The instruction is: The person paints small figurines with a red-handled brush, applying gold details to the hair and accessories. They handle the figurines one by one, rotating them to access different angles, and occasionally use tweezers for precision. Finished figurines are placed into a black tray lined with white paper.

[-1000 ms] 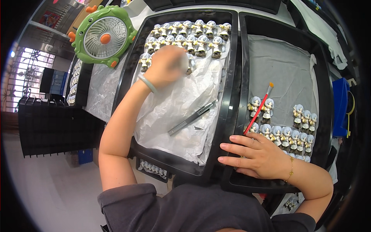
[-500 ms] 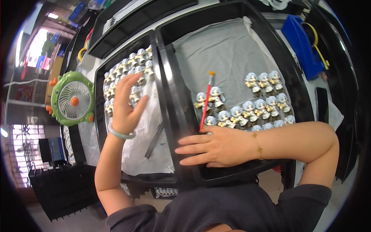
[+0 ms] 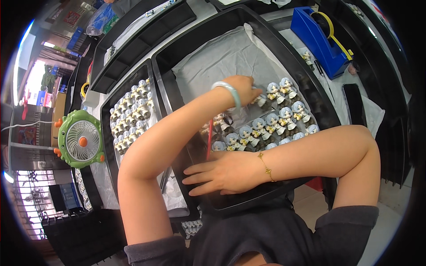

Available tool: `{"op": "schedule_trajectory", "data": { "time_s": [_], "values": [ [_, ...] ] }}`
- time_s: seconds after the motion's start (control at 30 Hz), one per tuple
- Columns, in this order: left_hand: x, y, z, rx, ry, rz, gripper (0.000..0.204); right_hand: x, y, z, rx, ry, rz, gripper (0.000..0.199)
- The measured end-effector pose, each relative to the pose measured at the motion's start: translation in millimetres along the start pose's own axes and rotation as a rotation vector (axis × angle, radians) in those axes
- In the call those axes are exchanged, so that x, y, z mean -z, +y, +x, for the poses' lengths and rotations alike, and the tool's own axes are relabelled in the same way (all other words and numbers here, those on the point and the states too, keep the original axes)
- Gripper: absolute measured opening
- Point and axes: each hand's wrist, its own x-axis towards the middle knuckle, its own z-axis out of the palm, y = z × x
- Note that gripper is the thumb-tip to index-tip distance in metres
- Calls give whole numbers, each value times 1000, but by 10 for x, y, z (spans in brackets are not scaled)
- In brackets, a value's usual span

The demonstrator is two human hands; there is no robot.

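Observation:
My left hand (image 3: 243,90), with a pale bangle at its wrist, reaches across into the right black tray (image 3: 158,75). Its fingers are closed on a small silver-haired figurine (image 3: 262,102) at the left end of a short row; the hand partly hides it. Below stands a longer row of similar figurines (image 3: 272,122). My right hand (image 3: 224,173) lies palm down, fingers spread, across the tray's near left corner and holds nothing visible. A red-handled brush (image 3: 210,135) lies against figurines, its lower end by my right hand; its tip is hidden behind my left forearm.
Several more figurines (image 3: 129,108) stand in the left black tray, partly behind my left arm. A green fan (image 3: 83,141) is at the far left. At the upper right are a blue tape dispenser (image 3: 316,44) and a dark phone (image 3: 353,104).
My left hand has swung right from above the left tray into the right tray and closed on a figurine. My right hand keeps its place on the tray edge. The whole view has shifted.

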Motion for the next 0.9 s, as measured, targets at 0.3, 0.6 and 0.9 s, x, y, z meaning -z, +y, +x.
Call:
{"op": "schedule_trajectory", "data": {
  "time_s": [0.3,0.6,0.9],
  "values": [
    [363,-492,-1459,-42,147,-1488,45,48,-18,8,-48,-63,-28,59],
    [-5,-704,-2443,-287,383,-1416,80,216,-83,154,-113,-201,-88,59],
    [-64,-789,-2545,-277,589,-1066,81,220,-94,229,-133,-202,-92,49]
  ]
}}
